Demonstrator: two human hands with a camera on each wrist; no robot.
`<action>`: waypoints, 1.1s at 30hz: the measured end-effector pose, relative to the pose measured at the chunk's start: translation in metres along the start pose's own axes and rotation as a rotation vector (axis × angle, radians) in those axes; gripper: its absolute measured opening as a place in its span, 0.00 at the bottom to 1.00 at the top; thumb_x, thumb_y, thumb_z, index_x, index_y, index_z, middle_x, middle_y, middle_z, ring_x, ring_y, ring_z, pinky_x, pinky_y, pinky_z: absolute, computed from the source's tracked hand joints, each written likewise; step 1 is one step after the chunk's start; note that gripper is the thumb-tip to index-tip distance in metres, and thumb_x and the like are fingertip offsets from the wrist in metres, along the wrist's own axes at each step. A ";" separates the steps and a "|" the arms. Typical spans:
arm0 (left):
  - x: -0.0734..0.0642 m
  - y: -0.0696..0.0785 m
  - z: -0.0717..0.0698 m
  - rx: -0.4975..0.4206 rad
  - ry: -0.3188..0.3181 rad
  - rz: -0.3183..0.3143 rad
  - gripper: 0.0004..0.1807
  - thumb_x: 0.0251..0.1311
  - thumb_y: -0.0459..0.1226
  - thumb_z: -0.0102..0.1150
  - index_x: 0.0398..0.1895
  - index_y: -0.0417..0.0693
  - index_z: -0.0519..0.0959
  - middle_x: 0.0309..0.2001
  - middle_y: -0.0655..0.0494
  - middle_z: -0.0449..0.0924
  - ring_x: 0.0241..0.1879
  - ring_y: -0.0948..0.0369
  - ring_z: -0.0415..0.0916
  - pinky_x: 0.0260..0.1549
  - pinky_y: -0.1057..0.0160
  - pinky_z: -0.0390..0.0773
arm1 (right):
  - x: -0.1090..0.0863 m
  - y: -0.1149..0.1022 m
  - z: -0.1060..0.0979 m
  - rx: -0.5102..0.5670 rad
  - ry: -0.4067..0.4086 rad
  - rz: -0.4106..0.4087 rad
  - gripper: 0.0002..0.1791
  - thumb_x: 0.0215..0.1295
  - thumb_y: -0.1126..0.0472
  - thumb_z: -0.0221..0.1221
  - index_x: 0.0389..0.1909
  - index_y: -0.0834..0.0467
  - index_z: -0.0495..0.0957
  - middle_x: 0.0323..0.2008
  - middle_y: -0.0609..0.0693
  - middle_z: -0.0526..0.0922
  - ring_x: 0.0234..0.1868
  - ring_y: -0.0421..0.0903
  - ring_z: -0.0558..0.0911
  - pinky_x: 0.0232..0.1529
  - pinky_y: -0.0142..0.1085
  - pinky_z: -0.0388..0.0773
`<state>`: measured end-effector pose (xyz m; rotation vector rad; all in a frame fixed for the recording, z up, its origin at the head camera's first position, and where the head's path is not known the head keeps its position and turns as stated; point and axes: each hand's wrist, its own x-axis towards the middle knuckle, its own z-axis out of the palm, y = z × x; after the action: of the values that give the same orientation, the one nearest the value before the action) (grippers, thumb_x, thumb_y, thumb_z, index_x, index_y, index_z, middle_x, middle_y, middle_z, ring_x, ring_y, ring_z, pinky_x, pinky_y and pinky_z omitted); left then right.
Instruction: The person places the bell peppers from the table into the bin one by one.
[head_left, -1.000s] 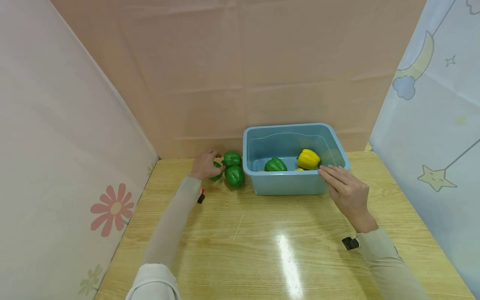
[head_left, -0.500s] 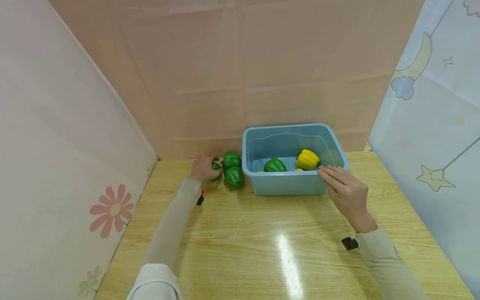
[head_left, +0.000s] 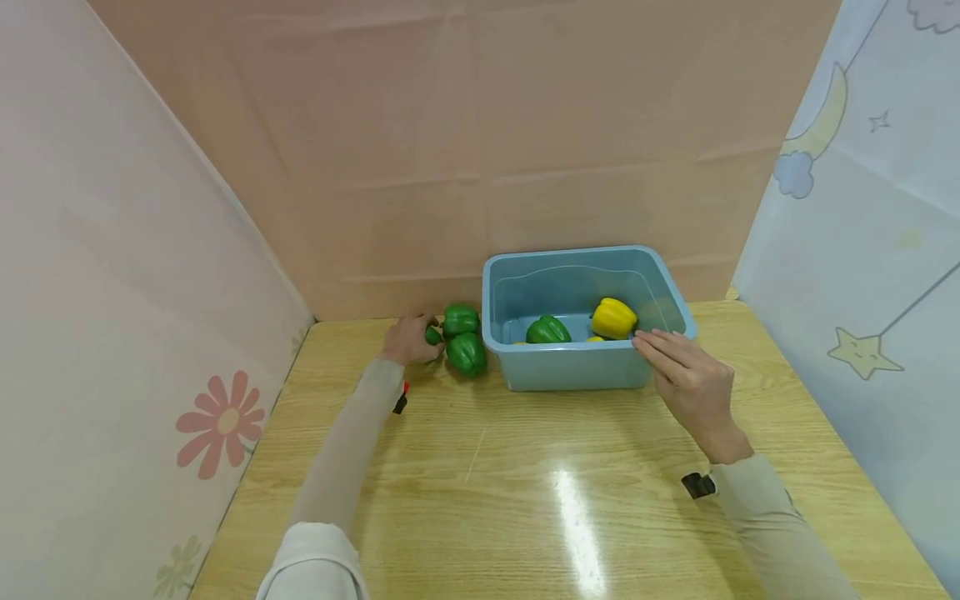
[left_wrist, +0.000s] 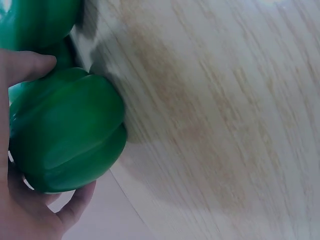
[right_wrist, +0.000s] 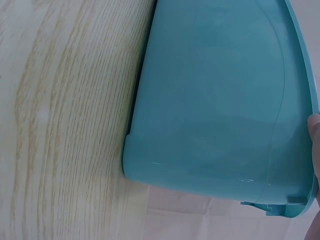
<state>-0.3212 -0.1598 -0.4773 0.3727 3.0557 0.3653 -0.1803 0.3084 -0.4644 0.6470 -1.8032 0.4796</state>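
My left hand (head_left: 407, 339) holds a green bell pepper (left_wrist: 70, 132) on the table. In the left wrist view the thumb lies along one side of it and curled fingers reach round the other. Two more green bell peppers, one at the back (head_left: 461, 319) and one in front (head_left: 467, 355), sit between that hand and a blue plastic bin (head_left: 573, 371). Straight fingers of my right hand (head_left: 690, 383) rest on the bin's front right rim. Inside lie a green bell pepper (head_left: 548, 330) and a yellow one (head_left: 613, 318); the front wall hides most of other yellow pieces.
The wooden table (head_left: 517, 500) ends at a tan cloth backdrop (head_left: 375, 183) close behind the bin. Printed cloth walls rise at the left (head_left: 112, 275) and right (head_left: 877, 250). A black wrist device (head_left: 699, 485) sits by the right cuff.
My left hand has closed further round the leftmost green pepper, covering more of it. My right hand stays on the bin's rim. The head view has shifted slightly.
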 end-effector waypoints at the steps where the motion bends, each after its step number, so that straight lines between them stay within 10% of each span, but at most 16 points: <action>1: 0.000 0.000 0.000 0.003 0.000 0.003 0.28 0.64 0.51 0.66 0.65 0.51 0.80 0.64 0.47 0.81 0.61 0.42 0.79 0.49 0.38 0.85 | 0.000 0.000 0.000 -0.003 -0.002 0.000 0.14 0.64 0.72 0.70 0.49 0.58 0.93 0.46 0.53 0.93 0.41 0.59 0.92 0.62 0.43 0.83; 7: 0.000 0.000 0.002 0.021 -0.010 0.002 0.28 0.64 0.50 0.68 0.64 0.49 0.81 0.64 0.46 0.80 0.59 0.44 0.81 0.49 0.40 0.86 | 0.000 0.000 0.003 0.002 -0.005 0.003 0.11 0.71 0.66 0.67 0.50 0.57 0.92 0.47 0.53 0.93 0.42 0.59 0.92 0.52 0.52 0.86; 18: 0.002 -0.006 0.006 0.000 -0.007 0.017 0.29 0.59 0.48 0.77 0.62 0.49 0.83 0.61 0.45 0.80 0.50 0.45 0.84 0.47 0.42 0.86 | 0.001 -0.001 0.003 0.006 0.017 0.000 0.11 0.77 0.60 0.63 0.49 0.58 0.93 0.46 0.53 0.93 0.40 0.60 0.92 0.69 0.32 0.75; 26: -0.001 -0.006 0.004 0.010 -0.003 0.034 0.28 0.63 0.45 0.74 0.65 0.47 0.82 0.63 0.43 0.79 0.55 0.42 0.83 0.51 0.39 0.86 | 0.000 0.000 0.003 -0.016 0.009 0.008 0.11 0.69 0.68 0.68 0.49 0.57 0.93 0.45 0.54 0.93 0.41 0.59 0.93 0.60 0.44 0.84; 33: -0.002 -0.006 -0.002 0.013 0.006 0.071 0.27 0.65 0.46 0.74 0.64 0.47 0.83 0.64 0.43 0.79 0.55 0.42 0.83 0.51 0.41 0.86 | -0.001 0.001 0.002 -0.005 0.013 0.001 0.10 0.76 0.61 0.64 0.51 0.56 0.92 0.46 0.53 0.93 0.41 0.60 0.92 0.70 0.30 0.73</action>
<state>-0.3206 -0.1666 -0.4767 0.4833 3.0579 0.3497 -0.1825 0.3081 -0.4665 0.6381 -1.7921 0.4787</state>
